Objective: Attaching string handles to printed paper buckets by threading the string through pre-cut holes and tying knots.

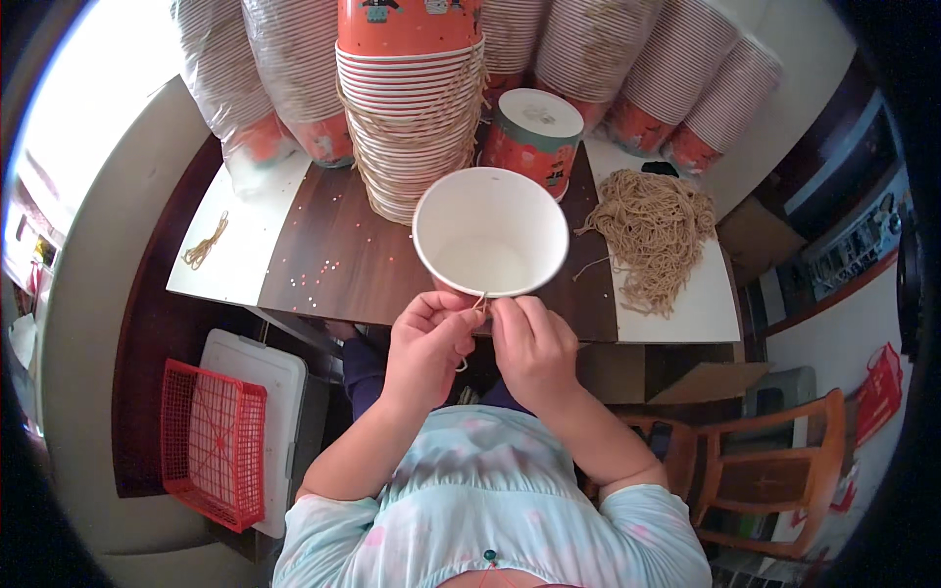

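A large paper bucket (490, 235), white inside, stands with its open mouth tilted toward me at the table's near edge. Both hands meet at its near rim. My left hand (428, 338) pinches a thin tan cord (480, 302) between thumb and fingers. My right hand (534, 343) closes on the same cord right beside it, close against the rim. A short pale end of cord hangs below my left fingers. Whether the cord passes through the bucket's wall is hidden by my fingers.
Behind the bucket rises a tall stack of nested orange buckets (412, 118) with cords. A lidded orange bucket (534, 142) stands beside it. Right lies a heap of tan cords (657, 230); left, a small cord bundle (206, 240). A red basket (213, 441) and wooden chair (765, 470) flank me.
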A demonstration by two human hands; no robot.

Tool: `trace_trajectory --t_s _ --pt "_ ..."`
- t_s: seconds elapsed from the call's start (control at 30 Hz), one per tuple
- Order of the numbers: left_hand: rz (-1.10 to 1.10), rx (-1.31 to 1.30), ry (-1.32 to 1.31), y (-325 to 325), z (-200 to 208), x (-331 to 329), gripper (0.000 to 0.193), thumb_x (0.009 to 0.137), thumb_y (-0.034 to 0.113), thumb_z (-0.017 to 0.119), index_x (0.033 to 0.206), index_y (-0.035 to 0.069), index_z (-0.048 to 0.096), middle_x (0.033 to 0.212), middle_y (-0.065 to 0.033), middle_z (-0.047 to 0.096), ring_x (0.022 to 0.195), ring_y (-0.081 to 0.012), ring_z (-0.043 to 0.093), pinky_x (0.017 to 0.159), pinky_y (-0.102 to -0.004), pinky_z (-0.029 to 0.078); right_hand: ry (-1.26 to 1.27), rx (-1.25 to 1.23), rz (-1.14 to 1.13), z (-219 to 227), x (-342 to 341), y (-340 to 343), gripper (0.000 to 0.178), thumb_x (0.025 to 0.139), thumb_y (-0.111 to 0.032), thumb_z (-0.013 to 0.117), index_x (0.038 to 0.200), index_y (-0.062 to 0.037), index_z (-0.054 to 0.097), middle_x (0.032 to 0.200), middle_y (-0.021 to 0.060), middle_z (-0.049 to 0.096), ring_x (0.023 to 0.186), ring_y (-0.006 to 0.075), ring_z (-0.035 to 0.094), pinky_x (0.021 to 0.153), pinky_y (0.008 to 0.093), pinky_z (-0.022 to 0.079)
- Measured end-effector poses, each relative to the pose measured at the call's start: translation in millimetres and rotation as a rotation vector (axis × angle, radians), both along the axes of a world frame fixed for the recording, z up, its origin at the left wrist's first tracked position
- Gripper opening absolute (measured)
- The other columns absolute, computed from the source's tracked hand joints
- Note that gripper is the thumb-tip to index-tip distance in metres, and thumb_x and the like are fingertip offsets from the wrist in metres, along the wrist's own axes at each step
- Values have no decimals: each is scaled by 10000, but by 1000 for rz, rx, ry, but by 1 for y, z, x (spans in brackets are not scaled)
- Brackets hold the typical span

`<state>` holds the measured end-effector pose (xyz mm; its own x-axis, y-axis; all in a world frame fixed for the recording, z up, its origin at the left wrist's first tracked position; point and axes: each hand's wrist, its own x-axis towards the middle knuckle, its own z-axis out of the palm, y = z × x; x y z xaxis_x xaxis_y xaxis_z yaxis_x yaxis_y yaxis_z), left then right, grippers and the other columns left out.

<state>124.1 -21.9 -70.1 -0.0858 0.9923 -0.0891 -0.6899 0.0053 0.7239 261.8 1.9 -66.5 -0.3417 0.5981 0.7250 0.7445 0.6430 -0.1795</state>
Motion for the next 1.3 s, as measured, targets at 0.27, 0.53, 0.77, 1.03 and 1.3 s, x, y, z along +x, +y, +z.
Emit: trace_trajectory --t_s 0.27,0.53,0.77,1.03,1.3 --pt "-78 -136 -252 -10 -6 -8 56 882 29 571 856 68 540 805 -42 623 566 -72 451 512 -215 375 716 -996 584 -8 -7 15 211 881 -7 531 1064 36 626 987 50 655 875 106 607 795 270 491" --pt "363 4 290 -18 -2 -7 137 830 -30 638 846 43 523 773 -33 604 545 -50 482 473 -190 379 1329 -1457 712 -19 -23 10 166 876 -86 574 1009 -18 645 970 76 661 874 144 610 828 298 482" --pt "440 232 745 -21 -11 -10 99 831 -61 612 883 8 565 842 -16 630 715 -52 571 627 -174 450 1474 -1631 807 -20 -26 14 132 886 -161 589 954 -56 630 924 32 651 831 110 589 789 276 468" --pt "479 379 1138 -23 -2 -13 210 757 -79 654 955 -8 656 919 -106 638 667 -101 604 544 -202 477 1480 -1598 707 -19 -29 10 150 901 -165 545 972 -62 629 898 33 649 795 115 598 773 286 479" --pt "617 491 1237 -15 -11 -18 164 751 -67 676 903 -12 648 907 -94 642 618 -77 584 522 -206 472 1550 -1617 711 -26 -22 20 127 864 -148 558 939 -72 627 885 11 643 705 78 540 660 234 438"
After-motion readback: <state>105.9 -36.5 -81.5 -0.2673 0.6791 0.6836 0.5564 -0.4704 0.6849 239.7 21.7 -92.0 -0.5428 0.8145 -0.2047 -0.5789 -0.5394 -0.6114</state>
